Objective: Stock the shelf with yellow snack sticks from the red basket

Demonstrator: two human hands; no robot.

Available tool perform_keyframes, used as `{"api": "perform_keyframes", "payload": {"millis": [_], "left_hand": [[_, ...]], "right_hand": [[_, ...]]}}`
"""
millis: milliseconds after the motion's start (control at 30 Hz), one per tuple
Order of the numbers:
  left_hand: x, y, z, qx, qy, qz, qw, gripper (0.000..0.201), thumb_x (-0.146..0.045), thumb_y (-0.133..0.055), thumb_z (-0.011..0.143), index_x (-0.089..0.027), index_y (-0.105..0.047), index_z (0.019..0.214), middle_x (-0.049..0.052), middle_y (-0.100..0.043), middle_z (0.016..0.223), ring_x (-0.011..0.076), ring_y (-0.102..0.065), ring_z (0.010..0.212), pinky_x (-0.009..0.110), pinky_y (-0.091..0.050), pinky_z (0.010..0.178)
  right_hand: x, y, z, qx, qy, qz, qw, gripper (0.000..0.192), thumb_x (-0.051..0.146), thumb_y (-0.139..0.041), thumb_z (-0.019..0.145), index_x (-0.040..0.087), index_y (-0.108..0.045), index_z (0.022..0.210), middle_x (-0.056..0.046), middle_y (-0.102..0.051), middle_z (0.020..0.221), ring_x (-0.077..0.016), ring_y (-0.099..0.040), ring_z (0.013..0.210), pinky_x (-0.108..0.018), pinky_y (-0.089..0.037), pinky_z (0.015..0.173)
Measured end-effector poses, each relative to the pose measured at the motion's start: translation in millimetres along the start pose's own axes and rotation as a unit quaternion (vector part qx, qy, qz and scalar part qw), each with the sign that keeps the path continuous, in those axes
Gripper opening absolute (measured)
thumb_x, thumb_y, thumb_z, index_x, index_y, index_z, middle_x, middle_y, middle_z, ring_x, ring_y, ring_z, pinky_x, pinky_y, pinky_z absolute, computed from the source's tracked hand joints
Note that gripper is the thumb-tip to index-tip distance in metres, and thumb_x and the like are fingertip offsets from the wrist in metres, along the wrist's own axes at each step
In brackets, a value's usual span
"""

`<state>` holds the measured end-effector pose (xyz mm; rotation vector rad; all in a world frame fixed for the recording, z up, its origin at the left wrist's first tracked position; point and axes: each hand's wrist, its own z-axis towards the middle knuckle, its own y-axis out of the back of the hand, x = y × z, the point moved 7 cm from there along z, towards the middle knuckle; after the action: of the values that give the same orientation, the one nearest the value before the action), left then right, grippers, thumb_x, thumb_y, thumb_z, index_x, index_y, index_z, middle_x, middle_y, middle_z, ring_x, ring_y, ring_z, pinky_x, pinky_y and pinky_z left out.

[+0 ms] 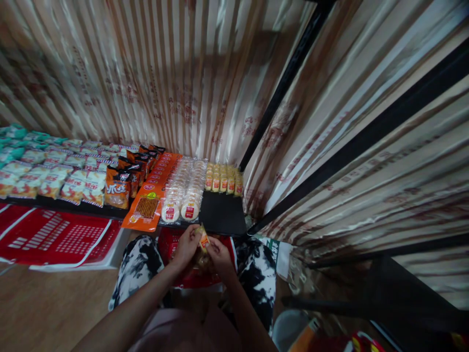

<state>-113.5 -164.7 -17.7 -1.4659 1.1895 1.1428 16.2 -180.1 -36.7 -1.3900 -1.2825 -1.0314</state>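
Observation:
Between the fingertips of my left hand (185, 248) and my right hand (222, 257) is a small yellow snack packet (203, 237) with a red label. Both hands are closed on it, over a red basket (169, 248) that stands between my knees. More yellowish packets (202, 261) show dimly in the basket, partly hidden by my hands. Just beyond, on a black shelf (224, 212), short rows of the same yellow packets (216, 182) stand near the back right corner.
Left of them lie round white crackers (189, 210) in clear wrap, orange flat bags (148, 205), orange-black bags (117, 188) and white bags (75, 186). A red crate (66, 237) is below the shelf. Black posts (282, 90) stand before a striped curtain (205, 63).

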Motion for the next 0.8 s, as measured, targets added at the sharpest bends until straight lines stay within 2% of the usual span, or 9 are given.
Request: {"api": "perform_keyframes", "payload": {"millis": [167,433,567,667,800], "left_hand": [[-6,-6.3,7,0.005,0.003,-0.007,1.0,0.03,-0.033,-0.056,0.07,-0.015,-0.055,0.094,-0.002,-0.059,0.065,0.0089,-0.05,0.052,0.02,-0.04,0.051],[-20,-6.6,21,-0.019,-0.036,0.072,0.997,0.026,-0.03,-0.056,0.07,-0.018,-0.061,0.093,0.0,-0.061,0.069,0.0109,-0.052,0.055,0.022,-0.042,0.056],[-28,-14.7,26,-0.018,-0.047,0.079,0.996,0.032,-0.029,-0.055,0.073,-0.017,-0.057,0.103,0.003,-0.064,0.079,0.0118,-0.056,0.061,0.024,-0.045,0.062],[-33,-20.8,26,-0.035,-0.062,0.101,0.992,0.035,-0.024,-0.052,0.074,-0.015,-0.055,0.107,0.008,-0.063,0.095,0.0134,-0.059,0.069,0.028,-0.047,0.071],[-39,-31.4,25,-0.033,-0.101,0.134,0.985,0.028,-0.019,-0.048,0.075,-0.016,-0.057,0.101,0.009,-0.062,0.1,0.016,-0.06,0.079,0.033,-0.046,0.08]], "right_hand": [[8,4,3,0.002,0.02,0.001,1.0,0.043,0.052,-0.067,0.063,0.019,-0.064,0.091,-0.009,-0.07,0.09,-0.0216,-0.065,0.081,-0.035,-0.049,0.078],[15,4,13,-0.002,0.022,-0.007,1.0,0.048,0.055,-0.066,0.064,0.018,-0.063,0.094,-0.009,-0.069,0.092,-0.0222,-0.065,0.084,-0.035,-0.05,0.079],[20,11,22,-0.017,0.032,0.004,0.999,0.047,0.054,-0.065,0.066,0.018,-0.062,0.096,-0.01,-0.068,0.096,-0.0225,-0.064,0.089,-0.034,-0.05,0.08],[23,20,30,-0.05,0.038,0.022,0.998,0.046,0.052,-0.066,0.064,0.018,-0.062,0.093,-0.009,-0.069,0.094,-0.0224,-0.064,0.087,-0.034,-0.051,0.079],[25,27,43,-0.084,0.048,0.036,0.995,0.044,0.049,-0.067,0.063,0.017,-0.061,0.093,-0.008,-0.069,0.091,-0.0208,-0.064,0.084,-0.034,-0.049,0.081]]}}
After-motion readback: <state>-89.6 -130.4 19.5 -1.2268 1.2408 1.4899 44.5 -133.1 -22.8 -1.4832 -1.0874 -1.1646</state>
